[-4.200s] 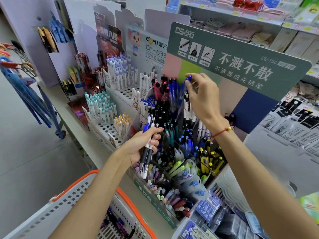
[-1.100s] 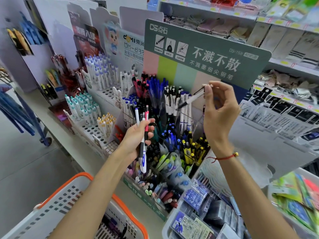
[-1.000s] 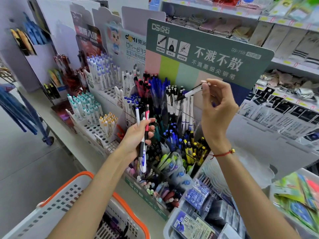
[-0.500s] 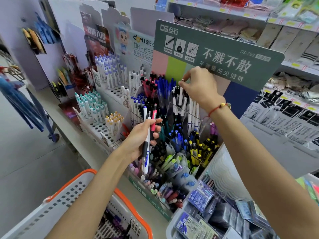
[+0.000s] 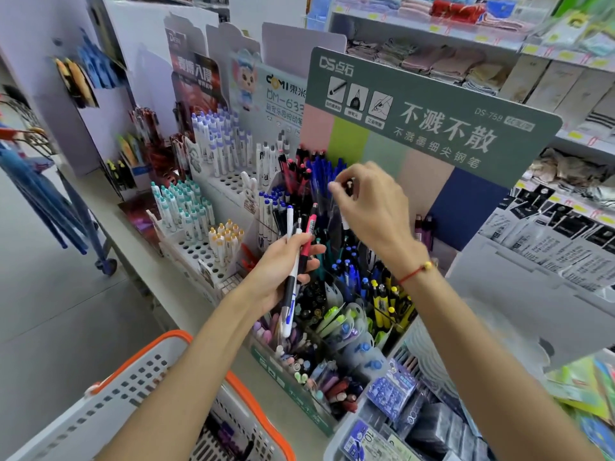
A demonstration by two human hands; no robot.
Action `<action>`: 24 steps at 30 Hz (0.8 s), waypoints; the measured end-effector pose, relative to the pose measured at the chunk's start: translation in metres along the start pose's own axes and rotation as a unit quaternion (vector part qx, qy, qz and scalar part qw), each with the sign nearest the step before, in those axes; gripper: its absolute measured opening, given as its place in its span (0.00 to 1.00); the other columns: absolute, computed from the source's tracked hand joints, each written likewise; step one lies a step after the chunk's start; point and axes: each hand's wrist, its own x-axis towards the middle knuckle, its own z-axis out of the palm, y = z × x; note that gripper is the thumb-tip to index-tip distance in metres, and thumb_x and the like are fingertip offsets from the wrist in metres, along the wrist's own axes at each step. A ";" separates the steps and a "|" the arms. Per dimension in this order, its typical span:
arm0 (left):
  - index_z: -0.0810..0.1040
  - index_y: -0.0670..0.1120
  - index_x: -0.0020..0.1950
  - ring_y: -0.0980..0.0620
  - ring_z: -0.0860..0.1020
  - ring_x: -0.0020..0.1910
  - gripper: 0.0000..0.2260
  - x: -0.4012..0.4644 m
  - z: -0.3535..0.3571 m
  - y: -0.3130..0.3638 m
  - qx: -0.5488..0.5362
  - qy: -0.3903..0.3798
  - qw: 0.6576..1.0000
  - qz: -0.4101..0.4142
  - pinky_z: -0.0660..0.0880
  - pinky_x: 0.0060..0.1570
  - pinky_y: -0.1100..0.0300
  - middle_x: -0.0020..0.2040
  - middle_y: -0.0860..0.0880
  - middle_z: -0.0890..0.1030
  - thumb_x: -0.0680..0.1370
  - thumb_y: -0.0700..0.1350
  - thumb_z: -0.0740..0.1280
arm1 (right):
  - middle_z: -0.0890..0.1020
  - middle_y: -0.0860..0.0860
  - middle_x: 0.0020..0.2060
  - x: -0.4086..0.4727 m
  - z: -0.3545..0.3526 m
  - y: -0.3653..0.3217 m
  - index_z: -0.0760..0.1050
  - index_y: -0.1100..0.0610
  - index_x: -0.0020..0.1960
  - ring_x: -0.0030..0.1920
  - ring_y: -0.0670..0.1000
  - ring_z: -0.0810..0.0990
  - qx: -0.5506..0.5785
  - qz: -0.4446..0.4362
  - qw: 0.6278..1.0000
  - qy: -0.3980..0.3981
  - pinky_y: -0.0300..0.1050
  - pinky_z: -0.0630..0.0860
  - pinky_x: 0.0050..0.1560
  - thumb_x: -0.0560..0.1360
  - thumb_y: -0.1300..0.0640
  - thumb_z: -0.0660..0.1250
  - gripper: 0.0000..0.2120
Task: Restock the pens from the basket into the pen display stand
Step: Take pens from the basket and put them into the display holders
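Note:
The pen display stand [image 5: 286, 366], with a green header board [image 5: 432, 121], holds many pens in tiered clear compartments. My left hand [image 5: 279, 271] grips a small bunch of pens [image 5: 293, 261] upright in front of the stand: a white-and-blue one, a black one and a pink one. My right hand [image 5: 372, 207] reaches over the back rows and pinches the top of one white pen [image 5: 348, 185], which stands among the pens there. The white basket with an orange rim [image 5: 179, 336] sits at the bottom left, and dark pens [image 5: 229, 434] lie in it.
Other pen racks [image 5: 199, 234] with white capped pens stand to the left on the same counter. Packaged refills [image 5: 392, 390] lie in a tray at the lower right. Shelves of folded cloths [image 5: 432, 58] rise behind. A blue cart [image 5: 76, 227] stands on the floor to the left.
My right hand carried the white pen from mid-air on the right over to the stand's back rows and lowered it in. My left hand's bunch has stayed in place.

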 end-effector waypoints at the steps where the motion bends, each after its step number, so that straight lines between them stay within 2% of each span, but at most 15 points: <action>1: 0.71 0.43 0.54 0.58 0.76 0.27 0.05 0.001 0.001 -0.001 0.009 -0.001 1.000 0.006 0.64 0.20 0.68 0.36 0.52 0.82 0.83 0.45 0.60 | 0.80 0.48 0.43 -0.006 0.005 -0.003 0.80 0.55 0.52 0.42 0.47 0.76 0.042 0.008 0.999 -0.034 0.42 0.70 0.39 0.78 0.47 0.65 0.12; 3: 0.74 0.44 0.55 0.58 0.78 0.29 0.08 0.002 0.002 -0.001 0.025 0.001 1.000 0.017 0.66 0.21 0.68 0.37 0.53 0.83 0.83 0.46 0.59 | 0.82 0.48 0.43 -0.014 0.014 -0.006 0.81 0.55 0.54 0.43 0.45 0.78 0.125 0.039 0.985 -0.109 0.37 0.72 0.40 0.78 0.48 0.66 0.12; 5: 0.76 0.44 0.57 0.58 0.80 0.31 0.10 0.002 0.001 -0.001 0.031 -0.001 0.999 0.036 0.67 0.22 0.68 0.37 0.53 0.84 0.83 0.47 0.59 | 0.84 0.48 0.44 -0.011 0.017 -0.003 0.81 0.55 0.54 0.42 0.43 0.78 0.185 0.067 0.974 -0.111 0.28 0.70 0.39 0.77 0.51 0.68 0.10; 8: 0.78 0.46 0.57 0.59 0.79 0.33 0.12 0.001 -0.002 0.000 0.048 -0.015 0.996 0.074 0.69 0.25 0.67 0.39 0.54 0.83 0.83 0.49 0.59 | 0.83 0.51 0.42 -0.002 0.019 -0.002 0.77 0.57 0.53 0.34 0.42 0.80 0.283 0.105 0.944 -0.130 0.30 0.72 0.33 0.75 0.52 0.71 0.10; 10: 0.79 0.48 0.59 0.59 0.81 0.35 0.12 0.001 -0.002 0.001 0.051 -0.018 0.994 0.094 0.72 0.28 0.67 0.41 0.53 0.84 0.83 0.50 0.59 | 0.82 0.53 0.39 0.004 0.021 -0.004 0.74 0.59 0.51 0.29 0.39 0.79 0.329 0.109 0.927 -0.142 0.31 0.72 0.29 0.75 0.57 0.71 0.09; 12: 0.79 0.47 0.60 0.58 0.83 0.40 0.12 0.002 -0.005 0.005 0.027 -0.010 0.994 0.101 0.77 0.33 0.66 0.44 0.52 0.85 0.83 0.49 0.59 | 0.82 0.52 0.37 0.011 0.023 -0.006 0.74 0.59 0.50 0.29 0.39 0.79 0.365 0.107 0.919 -0.104 0.34 0.75 0.30 0.76 0.62 0.70 0.06; 13: 0.78 0.47 0.60 0.56 0.84 0.43 0.12 0.003 -0.007 0.006 0.010 -0.005 0.995 0.102 0.79 0.36 0.65 0.46 0.52 0.85 0.83 0.49 0.59 | 0.81 0.52 0.37 0.016 0.022 -0.006 0.73 0.58 0.49 0.30 0.39 0.80 0.392 0.115 0.911 -0.061 0.35 0.77 0.32 0.76 0.64 0.68 0.05; 16: 0.77 0.47 0.58 0.55 0.84 0.44 0.10 0.007 -0.019 0.009 -0.034 0.023 0.995 0.091 0.81 0.39 0.63 0.48 0.51 0.85 0.83 0.47 0.58 | 0.81 0.50 0.43 0.031 0.017 -0.004 0.72 0.54 0.49 0.43 0.48 0.83 0.417 0.103 0.890 0.154 0.47 0.81 0.47 0.77 0.63 0.66 0.06; 18: 0.77 0.48 0.58 0.57 0.84 0.41 0.10 0.009 -0.026 0.008 -0.043 0.044 0.995 0.078 0.81 0.38 0.64 0.46 0.52 0.85 0.84 0.47 0.58 | 0.79 0.46 0.42 0.038 0.015 -0.005 0.71 0.58 0.52 0.44 0.44 0.81 0.402 0.062 0.883 0.234 0.41 0.79 0.49 0.77 0.63 0.66 0.06; 21: 0.78 0.48 0.58 0.58 0.84 0.40 0.10 0.011 -0.030 0.004 -0.055 0.053 0.995 0.068 0.80 0.37 0.65 0.44 0.53 0.86 0.83 0.47 0.58 | 0.79 0.45 0.41 0.045 0.026 -0.010 0.70 0.64 0.54 0.41 0.37 0.79 0.357 0.010 0.901 0.248 0.32 0.76 0.46 0.77 0.66 0.66 0.08; 23: 0.78 0.48 0.58 0.58 0.84 0.40 0.10 0.011 -0.029 0.003 -0.061 0.051 0.995 0.063 0.80 0.37 0.65 0.44 0.53 0.86 0.83 0.47 0.58 | 0.81 0.48 0.42 0.048 0.037 -0.010 0.71 0.65 0.55 0.39 0.38 0.80 0.305 -0.018 0.924 0.231 0.35 0.79 0.45 0.78 0.65 0.66 0.08; 24: 0.78 0.48 0.58 0.58 0.84 0.40 0.10 0.011 -0.029 0.003 -0.061 0.051 0.995 0.062 0.80 0.36 0.65 0.44 0.53 0.86 0.83 0.47 0.58 | 0.82 0.51 0.43 0.049 0.042 -0.009 0.71 0.65 0.55 0.40 0.41 0.81 0.279 -0.030 0.936 0.212 0.38 0.80 0.45 0.78 0.65 0.66 0.08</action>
